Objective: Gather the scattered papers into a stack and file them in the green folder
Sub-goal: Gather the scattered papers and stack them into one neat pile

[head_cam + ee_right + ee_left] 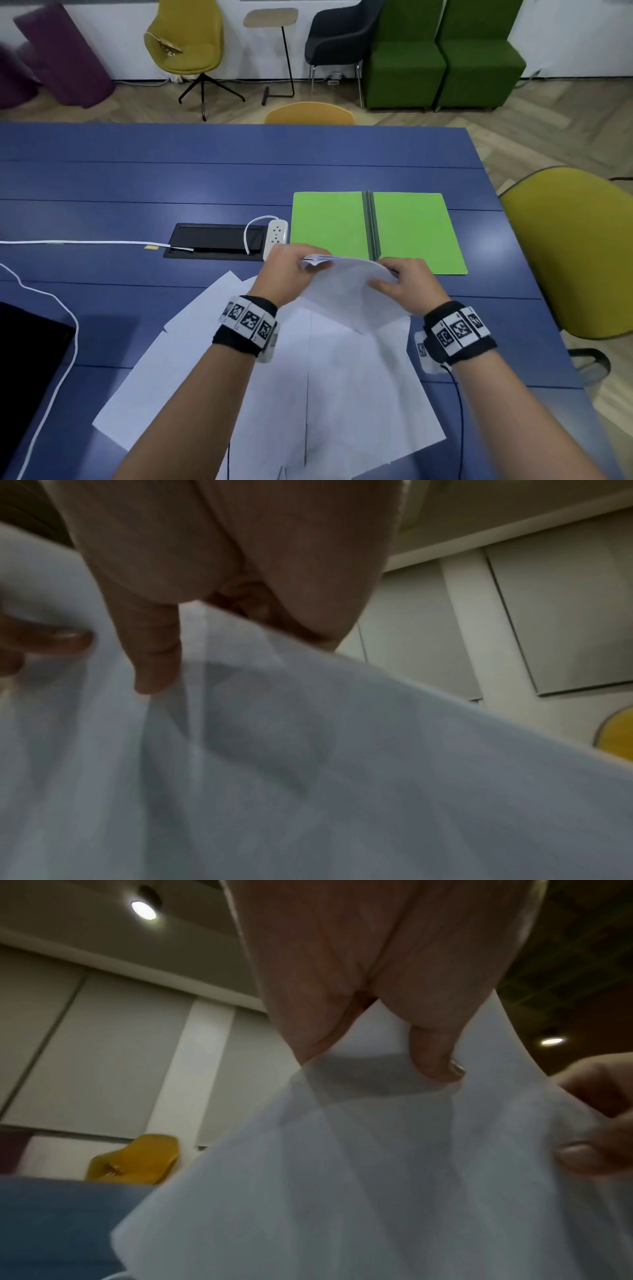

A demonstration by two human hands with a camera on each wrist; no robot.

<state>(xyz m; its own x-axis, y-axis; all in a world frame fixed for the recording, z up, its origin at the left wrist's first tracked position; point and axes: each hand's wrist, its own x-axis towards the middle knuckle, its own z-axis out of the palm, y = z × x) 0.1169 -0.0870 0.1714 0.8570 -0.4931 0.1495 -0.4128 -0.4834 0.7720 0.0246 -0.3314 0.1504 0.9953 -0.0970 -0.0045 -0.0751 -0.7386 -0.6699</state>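
Both hands, left hand and right hand, pinch the far edge of my lifted sheets, so I should square those edges before adding the loose papers below, green folder lying open just beyond.
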